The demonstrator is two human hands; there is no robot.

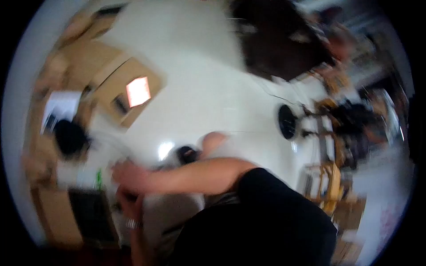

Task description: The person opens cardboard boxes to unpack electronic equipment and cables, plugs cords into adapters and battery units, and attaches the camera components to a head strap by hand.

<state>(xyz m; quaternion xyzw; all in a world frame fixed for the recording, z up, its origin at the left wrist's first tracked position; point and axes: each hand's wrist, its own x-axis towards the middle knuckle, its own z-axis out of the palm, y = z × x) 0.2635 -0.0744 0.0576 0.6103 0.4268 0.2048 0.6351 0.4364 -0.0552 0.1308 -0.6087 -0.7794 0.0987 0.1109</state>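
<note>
The whole view is smeared by motion. My right arm reaches across to the left, and my right hand (128,177) is just above my left hand (129,205); the two overlap or touch. A metal-banded watch sits on my left wrist. Something dark shows between the hands, too blurred to name. The fingers of both hands are too smeared to read. Beside them on the left is a small bright green item (98,178) on a pale surface. Below that stands a dark panel (92,217) next to a brown cardboard piece (57,216).
Cardboard boxes (95,62) stand at upper left, one bearing a bright white-and-red sheet (139,92). A black rounded object (71,137) is at left. A dark table-like shape (284,40) is at upper right, and a round black object (287,122) stands near cluttered shelves.
</note>
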